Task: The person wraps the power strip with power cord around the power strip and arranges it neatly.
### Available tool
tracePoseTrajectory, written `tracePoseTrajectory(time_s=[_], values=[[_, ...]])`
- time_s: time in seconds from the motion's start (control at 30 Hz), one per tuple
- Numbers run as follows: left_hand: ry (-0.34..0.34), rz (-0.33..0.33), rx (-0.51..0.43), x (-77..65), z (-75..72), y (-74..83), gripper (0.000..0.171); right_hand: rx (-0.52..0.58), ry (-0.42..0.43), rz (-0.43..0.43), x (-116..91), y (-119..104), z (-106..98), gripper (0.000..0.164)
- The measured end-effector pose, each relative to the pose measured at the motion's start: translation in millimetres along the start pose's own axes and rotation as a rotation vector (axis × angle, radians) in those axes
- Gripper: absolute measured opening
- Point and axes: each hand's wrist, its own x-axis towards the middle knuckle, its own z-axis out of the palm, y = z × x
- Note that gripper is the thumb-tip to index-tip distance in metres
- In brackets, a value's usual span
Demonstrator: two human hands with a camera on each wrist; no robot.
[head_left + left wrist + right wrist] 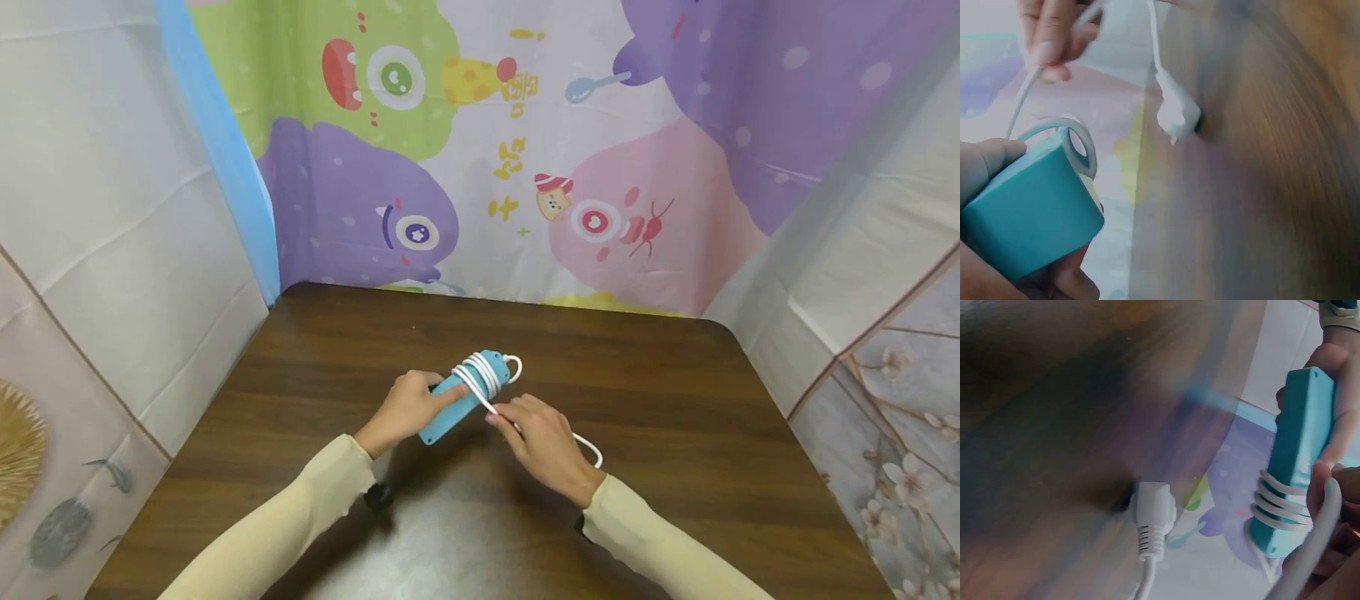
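A light blue power strip [447, 416] is held at a slant above the table in my left hand [405, 410], the thumb along its face. White cord [480, 372] is wound in several turns round the strip's far end. From the turns a stretch of cord runs to my right hand [546, 443], which pinches it between thumb and fingers. Past the right hand the cord continues in a loose loop. Both wrist views show the white plug [1154, 509] at the cord's free end near the tabletop; whether it touches is unclear. I cannot make it out in the head view.
The dark brown wooden table [337, 333] spreads under both hands. Behind it hangs a curtain [480, 250] with cartoon monsters. Pale fabric panels [112, 167] stand on the left and right sides.
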Motion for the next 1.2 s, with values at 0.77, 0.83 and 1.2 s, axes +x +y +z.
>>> tracePoseTrajectory(time_s=[0.77, 0.83, 1.2], values=[[-0.210, -0.209, -0.478, -6.4, -11.2, 2.5, 0.041, 0.106, -0.104, 0.051, -20.0, 23.4, 13.4, 0.008], [-0.280, -0.137, -0.450, -8.2, -13.7, 2.2, 0.039, 0.113, -0.138, 0.048, -20.8, 24.7, 14.8, 0.007], [-0.717, 0.314, -0.266, -19.7, -16.6, 11.9, 0.016, 0.184, -0.162, -0.136, -17.1, 30.6, 16.8, 0.014]])
